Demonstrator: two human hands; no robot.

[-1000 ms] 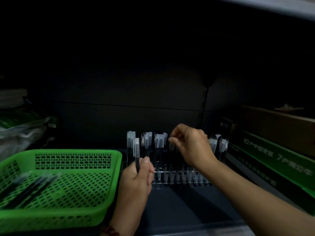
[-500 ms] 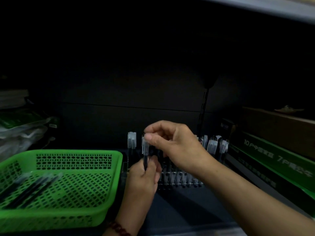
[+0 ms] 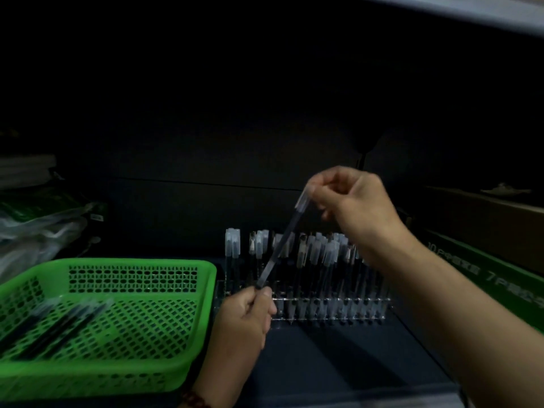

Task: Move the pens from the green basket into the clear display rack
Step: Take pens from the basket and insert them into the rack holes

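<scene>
A clear-capped pen (image 3: 281, 242) slants in the air in front of the clear display rack (image 3: 332, 300). My right hand (image 3: 356, 201) pinches its capped top end, raised above the rack. My left hand (image 3: 245, 312) is curled below the pen's lower tip, its thumb and forefinger at that tip; whether they grip it I cannot tell. Several capped pens stand upright in the rack. The green basket (image 3: 126, 269) sits at the left with several dark pens (image 3: 56, 322) lying in its left half.
Dark shelf with a black back panel. Green and brown boxes (image 3: 485, 260) stand at the right of the rack. Plastic-wrapped packs (image 3: 35, 219) lie at the far left behind the basket. A shelf board (image 3: 471, 10) runs overhead.
My right hand came from the rack to the pen in my left hand, took its capped end and lifted it up and to the right. The pen has slid up out of my left hand.
</scene>
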